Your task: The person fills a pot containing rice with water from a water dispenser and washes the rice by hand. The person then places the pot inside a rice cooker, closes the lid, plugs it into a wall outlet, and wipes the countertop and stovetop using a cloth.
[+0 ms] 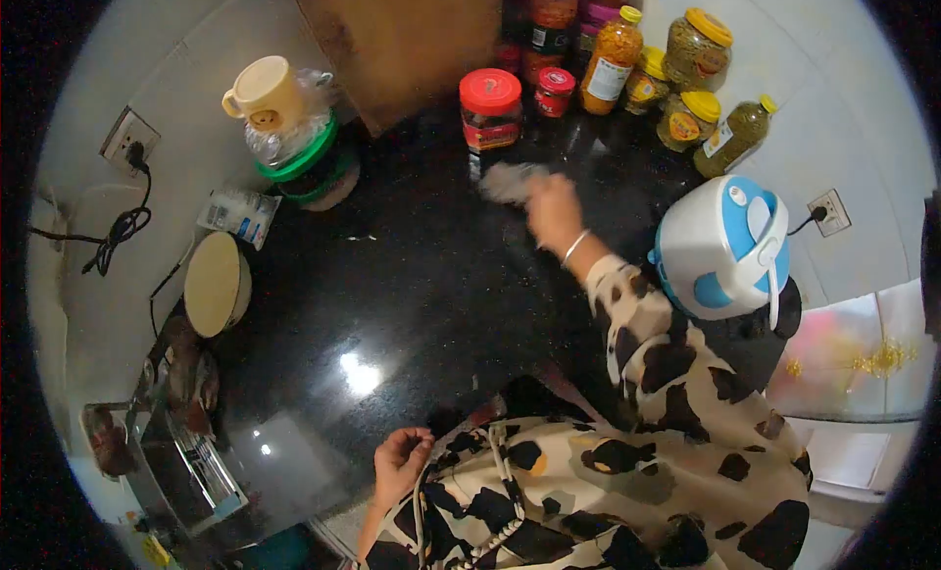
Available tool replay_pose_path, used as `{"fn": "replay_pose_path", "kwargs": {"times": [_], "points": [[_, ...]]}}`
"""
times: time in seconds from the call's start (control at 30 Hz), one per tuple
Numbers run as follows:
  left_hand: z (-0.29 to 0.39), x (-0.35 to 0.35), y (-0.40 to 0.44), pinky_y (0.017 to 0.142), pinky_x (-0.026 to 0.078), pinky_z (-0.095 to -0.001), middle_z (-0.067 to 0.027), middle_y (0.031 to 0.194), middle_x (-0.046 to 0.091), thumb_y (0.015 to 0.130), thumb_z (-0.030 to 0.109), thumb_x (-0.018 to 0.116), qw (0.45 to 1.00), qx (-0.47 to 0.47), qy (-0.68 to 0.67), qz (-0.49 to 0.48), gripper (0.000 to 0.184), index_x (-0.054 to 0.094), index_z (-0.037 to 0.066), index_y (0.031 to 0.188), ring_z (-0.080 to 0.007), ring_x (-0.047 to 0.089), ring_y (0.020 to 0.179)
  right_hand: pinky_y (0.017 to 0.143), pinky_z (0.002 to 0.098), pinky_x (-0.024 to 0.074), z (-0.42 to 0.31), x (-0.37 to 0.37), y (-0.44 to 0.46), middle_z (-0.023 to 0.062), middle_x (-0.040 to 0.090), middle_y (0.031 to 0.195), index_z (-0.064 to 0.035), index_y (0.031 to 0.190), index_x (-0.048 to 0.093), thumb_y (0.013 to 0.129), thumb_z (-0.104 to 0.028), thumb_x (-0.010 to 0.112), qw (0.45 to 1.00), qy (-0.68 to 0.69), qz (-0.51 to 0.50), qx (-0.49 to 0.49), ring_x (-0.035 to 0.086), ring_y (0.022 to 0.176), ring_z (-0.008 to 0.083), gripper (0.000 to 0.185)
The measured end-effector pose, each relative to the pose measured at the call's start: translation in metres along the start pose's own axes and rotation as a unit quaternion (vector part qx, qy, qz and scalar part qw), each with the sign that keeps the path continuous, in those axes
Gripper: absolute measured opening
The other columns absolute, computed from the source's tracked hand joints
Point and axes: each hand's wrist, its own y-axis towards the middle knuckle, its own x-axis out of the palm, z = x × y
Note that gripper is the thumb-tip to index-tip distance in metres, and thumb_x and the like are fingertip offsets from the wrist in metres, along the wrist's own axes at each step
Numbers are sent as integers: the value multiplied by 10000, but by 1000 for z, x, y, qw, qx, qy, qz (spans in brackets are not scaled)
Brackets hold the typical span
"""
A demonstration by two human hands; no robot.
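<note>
My right hand (555, 213), with a bangle at the wrist, is closed on a greyish cloth (512, 183) that lies on the black countertop (392, 227). The cloth is blurred and sits just in front of a red-lidded jar (491, 109). Near the counter's front edge, close to my body, my left hand (403, 454) has its fingers curled; no object shows in it, though the inside of the hand is partly hidden.
Jars and bottles (610, 65) line the back right. A white and blue rice cooker (723, 247) stands at the right. At the left are a cream bowl (218, 284), a plastic packet (239, 216), a green-lidded container (306, 156) under a mug (267, 95), and a stove (186, 467).
</note>
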Motion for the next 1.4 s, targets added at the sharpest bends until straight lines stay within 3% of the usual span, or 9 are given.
{"fn": "replay_pose_path", "kwargs": {"times": [0.4, 0.53, 0.6, 0.77, 1.0, 1.2, 1.27, 1.33, 1.4], "points": [[-8, 1, -36, 674, 431, -207, -23, 860, 620, 858, 35, 606, 989, -88, -67, 98, 155, 603, -29, 999, -73, 538, 730, 889, 410, 465, 11, 16, 80, 276, 555, 1147, -50, 1327, 375, 634, -76, 681, 896, 270, -35, 350, 563, 1063, 385, 757], [-61, -10, -53, 742, 451, -231, -74, 899, 626, 839, -19, 581, 979, -120, -113, 123, 174, 601, -40, 1010, -110, 574, 786, 792, 456, 495, 38, 1, 116, 259, 616, 1018, -24, 1259, 395, 643, -46, 631, 922, 283, -69, 255, 603, 949, 423, 660], [-73, -15, -50, 763, 461, -246, -106, 919, 636, 834, -66, 556, 983, -143, -78, 82, 172, 603, -45, 998, -131, 588, 807, 863, 419, 476, 32, 5, 128, 261, 562, 1152, -99, 1324, 427, 666, -72, 623, 943, 180, -268, 87, 560, 1057, 399, 686], [-57, -7, -39, 788, 471, -256, -123, 982, 637, 834, -118, 527, 980, -162, -88, 79, 191, 581, -57, 1006, -151, 598, 821, 865, 429, 468, -14, 3, 89, 191, 502, 1092, -253, 1300, 498, 715, -70, 588, 973, 63, -220, -1, 544, 991, 398, 619], [-56, -3, -23, 771, 461, -254, -86, 911, 643, 844, -12, 598, 984, -144, -53, 93, 134, 607, -51, 972, -128, 583, 814, 778, 439, 489, -8, -7, 19, 155, 514, 1015, -159, 1177, 555, 739, -51, 579, 989, 79, -81, -96, 507, 962, 372, 452], [-48, -2, -16, 757, 468, -242, -112, 917, 638, 861, -10, 590, 937, -257, -212, 103, 152, 589, -68, 1001, -126, 590, 793, 737, 457, 502, 110, -23, 55, 186, 535, 1038, -142, 1135, 547, 840, -153, 555, 939, -135, -35, 314, 555, 943, 369, 296], [-33, 8, -21, 735, 472, -228, -136, 919, 632, 879, -21, 538, 959, -257, -35, 118, 151, 569, -91, 1010, -136, 593, 766, 733, 467, 500, 110, -27, 57, 185, 539, 1047, -111, 1068, 580, 846, -167, 553, 915, -110, 31, 386, 566, 913, 375, 231], [-137, -12, -32, 707, 478, -223, -147, 932, 635, 883, -18, 506, 991, -108, -40, 71, 160, 574, -84, 1012, -154, 598, 733, 772, 446, 484, 119, 15, 61, 214, 545, 1043, -86, 1138, 548, 790, -131, 568, 936, -119, 38, 330, 548, 925, 397, 351], [-160, -22, -26, 706, 472, -213, -137, 947, 643, 847, -50, 532, 841, -360, -377, 143, 180, 591, -57, 1017, -153, 596, 736, 724, 446, 468, 75, 31, 54, 217, 546, 1001, -39, 1101, 553, 749, -78, 561, 969, -103, -12, 225, 541, 858, 389, 355]]}}
